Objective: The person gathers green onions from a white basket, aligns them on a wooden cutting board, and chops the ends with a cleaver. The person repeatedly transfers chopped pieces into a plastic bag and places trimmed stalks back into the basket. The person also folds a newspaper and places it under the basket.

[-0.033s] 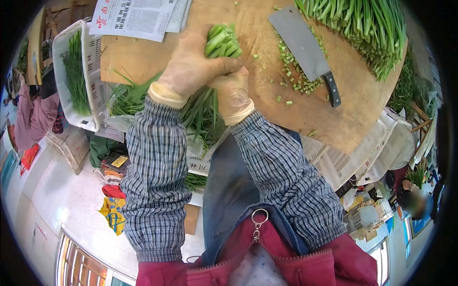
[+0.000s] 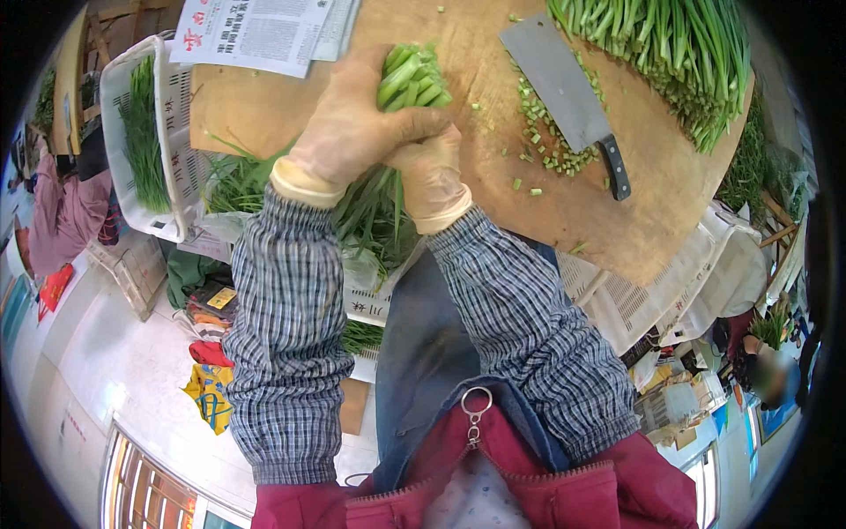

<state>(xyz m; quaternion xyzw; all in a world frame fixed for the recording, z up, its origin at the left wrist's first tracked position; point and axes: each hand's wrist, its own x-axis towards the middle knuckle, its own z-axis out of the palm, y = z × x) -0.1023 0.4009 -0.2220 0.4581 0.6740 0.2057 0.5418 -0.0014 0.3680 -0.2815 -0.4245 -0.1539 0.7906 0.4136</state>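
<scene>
Both my hands wear thin, pale gloves and are wrapped round a bunch of green chive-like stalks (image 2: 411, 78) over the near left part of the wooden board. My left hand (image 2: 348, 123) grips it from the left, its thumb lying across toward the right hand. Close below, my right hand (image 2: 429, 172) is closed on the same bunch, its fingers partly hidden behind the left thumb. Cut stalk ends point away from me, and long leaves hang below my hands. To the right, a cleaver (image 2: 560, 88) with a black handle lies flat on chopped green bits (image 2: 538, 128).
A large pile of green stalks (image 2: 679, 62) covers the far right of the round wooden board (image 2: 502, 185). Newspaper (image 2: 251, 35) lies at its far left. White plastic crates (image 2: 176, 145) stand left and below the board; loose greens (image 2: 242, 181) lie by its left edge.
</scene>
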